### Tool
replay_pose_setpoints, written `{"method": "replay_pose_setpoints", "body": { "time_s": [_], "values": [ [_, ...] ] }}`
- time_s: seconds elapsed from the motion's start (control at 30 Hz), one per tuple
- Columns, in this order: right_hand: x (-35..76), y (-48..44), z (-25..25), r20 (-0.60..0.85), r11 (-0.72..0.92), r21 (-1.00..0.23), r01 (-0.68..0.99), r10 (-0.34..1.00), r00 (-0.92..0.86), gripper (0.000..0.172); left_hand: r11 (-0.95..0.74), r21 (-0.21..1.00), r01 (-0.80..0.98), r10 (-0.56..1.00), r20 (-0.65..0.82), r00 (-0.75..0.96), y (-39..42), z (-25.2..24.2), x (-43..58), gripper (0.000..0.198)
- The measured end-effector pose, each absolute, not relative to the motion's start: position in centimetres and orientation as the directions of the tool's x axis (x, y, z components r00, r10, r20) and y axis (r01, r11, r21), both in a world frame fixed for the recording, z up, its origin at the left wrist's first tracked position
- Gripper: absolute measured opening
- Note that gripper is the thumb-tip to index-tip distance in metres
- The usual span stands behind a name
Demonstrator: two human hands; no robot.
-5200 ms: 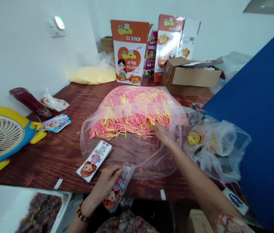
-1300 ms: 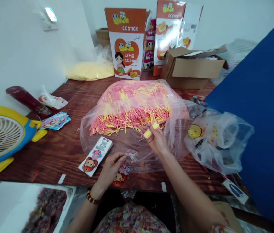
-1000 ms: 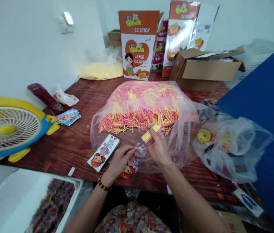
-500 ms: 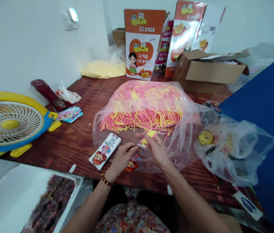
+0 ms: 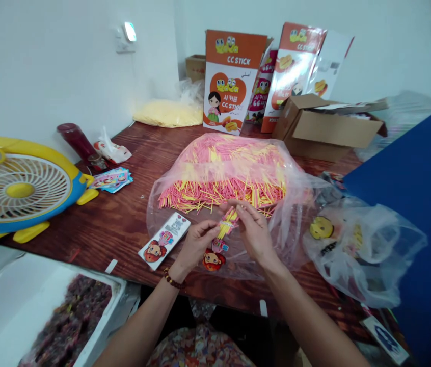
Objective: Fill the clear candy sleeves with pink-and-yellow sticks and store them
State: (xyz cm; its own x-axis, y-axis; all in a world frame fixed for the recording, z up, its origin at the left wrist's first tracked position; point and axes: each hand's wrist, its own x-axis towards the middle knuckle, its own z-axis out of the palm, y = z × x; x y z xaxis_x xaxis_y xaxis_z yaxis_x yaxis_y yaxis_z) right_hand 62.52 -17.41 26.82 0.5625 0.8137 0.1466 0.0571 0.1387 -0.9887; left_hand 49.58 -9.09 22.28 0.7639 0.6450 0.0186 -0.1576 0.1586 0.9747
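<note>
Several things stand at the left end of the wooden table (image 5: 124,229). A yellow and blue fan (image 5: 17,191) sits at the left corner, its feet close to the front edge. Below that edge is a white bin (image 5: 97,311) with dark pieces inside. Behind the fan, near the wall, a dark red bottle (image 5: 78,145) lies tilted, and a small stack of printed packets (image 5: 112,179) lies just beside it. Between the fan and the hands there is a bare stretch of wood.

One flat printed packet (image 5: 164,241) lies near the front edge, touching the rim of the big clear bag (image 5: 288,224). Just right of it, the left hand (image 5: 198,244) pinches the upper part of a small pouch (image 5: 213,260) with a cartoon face, thumb and fingers closed on it. The pouch hangs over the loose front part of the big bag, close to the table edge.

The right hand (image 5: 256,234) has its fingers closed around a thin bundle of sticks (image 5: 226,229), yellow and pink, with the lower ends at the mouth of the pouch. Both hands are very near each other. Behind them the heap of pink and yellow sticks (image 5: 231,173) fills the big bag across the middle of the table.

Further back stand the orange CC STICK box (image 5: 233,81) and an open cardboard box (image 5: 326,127). At the right, a second clear bag (image 5: 353,244) with a yellow face lies against a blue panel (image 5: 422,204), which closes that side.
</note>
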Motion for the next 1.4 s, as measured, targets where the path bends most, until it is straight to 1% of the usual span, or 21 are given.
{"method": "replay_pose_setpoints", "body": {
  "time_s": [0.1, 0.2, 0.3, 0.43, 0.53, 0.63, 0.73, 0.87, 1.1, 1.17, 1.23, 1.3, 1.4],
  "values": [
    [62.7, -17.3, 27.7, 0.148, 0.153, -0.987, 0.042, 0.792, 0.593, 0.024, 0.176, 0.967, -0.186, 0.652, 0.027, 0.758, -9.0, 22.6, 49.7, 0.023],
    [63.2, -17.1, 28.8, 0.181, 0.119, -0.983, 0.142, 0.783, 0.595, 0.019, 0.165, 0.967, -0.195, 0.666, 0.037, 0.745, -8.9, 22.7, 49.6, 0.021],
    [63.8, -16.9, 30.0, 0.173, 0.085, -0.981, 0.173, 0.786, 0.594, 0.015, 0.143, 0.968, -0.207, 0.690, 0.052, 0.722, -8.7, 22.5, 49.5, 0.020],
    [64.2, -16.4, 31.7, 0.114, 0.005, -0.982, 0.188, 0.812, 0.572, 0.017, 0.119, 0.967, -0.223, 0.704, 0.076, 0.706, -8.2, 22.5, 49.3, 0.021],
    [64.3, -16.1, 32.8, 0.129, -0.022, -0.965, 0.262, 0.830, 0.543, 0.021, 0.033, 0.975, -0.220, 0.707, 0.133, 0.695, -7.7, 23.0, 49.1, 0.021],
    [64.3, -15.8, 33.8, 0.132, -0.049, -0.935, 0.352, 0.871, 0.473, 0.024, -0.040, 0.978, -0.205, 0.702, 0.173, 0.691, -7.3, 23.7, 48.7, 0.023],
    [64.5, -15.5, 34.7, 0.154, -0.024, -0.920, 0.390, 0.895, 0.419, 0.022, -0.080, 0.977, -0.199, 0.693, 0.198, 0.693, -7.3, 24.3, 48.3, 0.025],
    [64.4, -15.2, 35.1, 0.150, 0.002, -0.927, 0.375, 0.919, 0.365, 0.019, -0.108, 0.974, -0.198, 0.695, 0.217, 0.686, -7.3, 24.5, 48.1, 0.028],
    [64.2, -15.2, 34.2, 0.188, 0.026, -0.923, 0.383, 0.900, 0.393, 0.020, -0.062, 0.974, -0.217, 0.716, 0.195, 0.670, -7.1, 24.3, 48.3, 0.032],
    [64.1, -15.2, 34.3, 0.224, 0.053, -0.923, 0.381, 0.880, 0.420, 0.019, -0.111, 0.972, -0.209, 0.696, 0.226, 0.682, -7.1, 24.7, 48.2, 0.031],
    [64.0, -15.1, 34.6, 0.264, 0.090, -0.921, 0.379, 0.861, 0.436, 0.017, -0.212, 0.955, -0.208, 0.659, 0.297, 0.691, -7.1, 25.4, 47.9, 0.027],
    [63.8, -15.0, 34.9, 0.276, 0.115, -0.922, 0.370, 0.864, 0.420, 0.016, -0.261, 0.942, -0.213, 0.661, 0.335, 0.671, -7.0, 26.1, 47.7, 0.024],
    [63.4, -14.8, 34.9, 0.267, 0.133, -0.931, 0.339, 0.882, 0.388, 0.019, -0.180, 0.960, -0.213, 0.734, 0.275, 0.621, -6.9, 26.4, 47.8, 0.026]
  ]
}}
